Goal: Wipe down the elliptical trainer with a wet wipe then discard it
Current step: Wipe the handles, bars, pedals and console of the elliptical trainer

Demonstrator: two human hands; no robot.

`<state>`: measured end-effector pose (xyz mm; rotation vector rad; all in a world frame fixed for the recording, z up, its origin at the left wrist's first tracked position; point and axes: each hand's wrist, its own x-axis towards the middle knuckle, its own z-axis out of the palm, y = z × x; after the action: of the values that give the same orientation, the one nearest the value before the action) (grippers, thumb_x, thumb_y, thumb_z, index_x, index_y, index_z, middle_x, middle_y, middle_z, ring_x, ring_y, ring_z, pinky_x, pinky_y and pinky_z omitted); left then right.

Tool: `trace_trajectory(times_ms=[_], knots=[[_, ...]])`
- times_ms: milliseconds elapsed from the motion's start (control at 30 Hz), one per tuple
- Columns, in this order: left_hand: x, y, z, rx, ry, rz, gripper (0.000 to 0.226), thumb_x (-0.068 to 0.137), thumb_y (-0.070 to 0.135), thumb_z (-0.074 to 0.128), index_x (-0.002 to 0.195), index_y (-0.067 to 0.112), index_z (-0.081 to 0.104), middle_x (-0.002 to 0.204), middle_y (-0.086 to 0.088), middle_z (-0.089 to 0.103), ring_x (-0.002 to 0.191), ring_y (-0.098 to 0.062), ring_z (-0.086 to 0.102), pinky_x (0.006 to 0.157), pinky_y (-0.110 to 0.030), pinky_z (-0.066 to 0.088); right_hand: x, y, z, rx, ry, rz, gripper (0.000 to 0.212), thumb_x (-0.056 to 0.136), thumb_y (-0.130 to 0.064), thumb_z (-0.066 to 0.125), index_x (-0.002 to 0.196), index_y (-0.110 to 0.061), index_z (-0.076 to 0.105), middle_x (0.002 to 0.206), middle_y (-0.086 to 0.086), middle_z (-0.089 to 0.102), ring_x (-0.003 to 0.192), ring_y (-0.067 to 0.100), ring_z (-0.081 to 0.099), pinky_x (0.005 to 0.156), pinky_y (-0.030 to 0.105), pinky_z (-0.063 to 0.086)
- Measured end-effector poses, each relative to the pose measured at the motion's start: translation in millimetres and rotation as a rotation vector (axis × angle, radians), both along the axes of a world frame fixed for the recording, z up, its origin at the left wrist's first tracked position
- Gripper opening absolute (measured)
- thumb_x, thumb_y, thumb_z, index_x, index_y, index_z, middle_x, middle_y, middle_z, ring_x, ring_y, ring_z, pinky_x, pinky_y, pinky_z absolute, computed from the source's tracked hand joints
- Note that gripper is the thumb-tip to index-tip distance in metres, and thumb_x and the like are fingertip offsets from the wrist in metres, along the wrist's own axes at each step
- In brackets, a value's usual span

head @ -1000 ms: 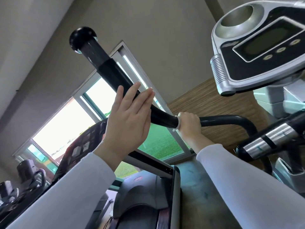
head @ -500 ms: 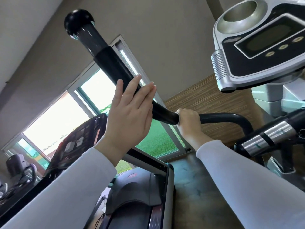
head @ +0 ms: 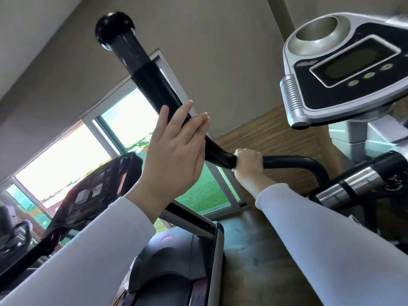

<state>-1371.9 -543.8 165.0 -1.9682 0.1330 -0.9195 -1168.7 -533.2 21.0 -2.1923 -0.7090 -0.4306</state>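
The left hand (head: 174, 155) lies flat against the elliptical trainer's black handlebar (head: 141, 69), fingers straight and close together, and their tips rest on the padded grip about halfway up. Its thumb is out of sight behind the palm. The grip rises at a slant to a round black knob (head: 114, 25) at the top.

Lower down, the right hand (head: 248, 162) is wrapped in a fist around the same handlebar. It sits just where the thick padding ends and the thinner tube begins, and that tube bends away to the right. The wet wipe cannot be made out (the fist covers that part of the bar). Both arms are in white sleeves (head: 331, 250).

The trainer's console (head: 353, 69) hangs at upper right, silver-edged with a dark screen, three small buttons and a round cup recess above them. Below it a second bar with a chrome band (head: 353, 182) juts towards the camera.

Behind the left arm stands a treadmill (head: 176, 261) with its dark control panel tilted up, and beyond that is a large window (head: 66, 155) showing bright daylight and green grass. A wood-grain wall panel (head: 260, 133) runs behind the right hand.
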Motion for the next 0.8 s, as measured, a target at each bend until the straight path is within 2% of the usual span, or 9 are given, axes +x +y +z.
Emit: trace_trajectory(times_ms=[67,167,300,500,667,800], knots=[[1.6,-0.6,-1.5,-0.012,-0.012,-0.017,0.04,0.098,0.021,0.036,0.127,0.006,0.06,0.128,-0.003,0.06,0.136,-0.03,0.038,0.117,-0.051,0.014,-2.6,-1.6,4.2,0.039,-0.009,0.069,0.019,0.079,-0.023,0.071,0.095,-0.017,0.062,0.1,0.004,0.068,0.099,0.027,0.062,0.085,0.034,0.041],[2.5,-1.0,-3.0,-0.018,-0.012,-0.029,0.041,0.098,0.021,0.036,0.127,0.006,0.059,0.128,-0.004,0.06,0.135,-0.031,0.038,0.116,-0.053,0.015,3.7,-12.0,1.0,-0.042,-0.011,0.093,0.018,0.082,-0.024,0.068,0.098,-0.017,0.063,0.101,0.004,0.068,0.099,0.028,0.062,0.084,0.035,0.042],[1.7,0.8,-3.3,-0.01,0.0,-0.025,0.042,0.099,0.022,0.033,0.128,0.005,0.058,0.13,-0.003,0.059,0.136,-0.031,0.038,0.116,-0.052,0.016,20.9,-30.1,-13.3,-0.187,0.003,-0.05,0.017,0.084,-0.02,0.064,0.101,-0.018,0.064,0.098,0.004,0.068,0.097,0.027,0.063,0.086,0.037,0.042],[1.0,1.1,-3.0,-0.032,0.012,-0.011,0.042,0.099,0.023,0.034,0.129,0.006,0.058,0.13,-0.003,0.059,0.137,-0.03,0.037,0.117,-0.051,0.015,33.6,-44.2,-29.4,-0.254,0.069,-0.219,0.021,0.084,-0.014,0.067,0.105,-0.012,0.067,0.099,0.01,0.066,0.1,0.03,0.06,0.097,0.044,0.043],[0.0,-1.3,-5.6,-0.082,0.002,-0.015,0.041,0.098,0.022,0.036,0.127,0.007,0.06,0.129,-0.002,0.059,0.138,-0.029,0.035,0.117,-0.051,0.014,28.8,-42.7,-7.9,-0.349,0.283,-0.167,0.034,0.083,-0.01,0.061,0.118,-0.01,0.061,0.112,0.014,0.061,0.109,0.036,0.054,0.103,0.05,0.038],[-1.0,-2.6,-5.9,-0.12,0.017,-0.008,0.042,0.098,0.024,0.034,0.127,0.007,0.059,0.13,-0.002,0.059,0.139,-0.028,0.032,0.117,-0.051,0.014,16.6,-36.6,-4.0,-0.32,0.255,-0.107,0.04,0.084,-0.01,0.061,0.123,-0.007,0.054,0.119,0.015,0.059,0.117,0.037,0.05,0.108,0.053,0.032]])
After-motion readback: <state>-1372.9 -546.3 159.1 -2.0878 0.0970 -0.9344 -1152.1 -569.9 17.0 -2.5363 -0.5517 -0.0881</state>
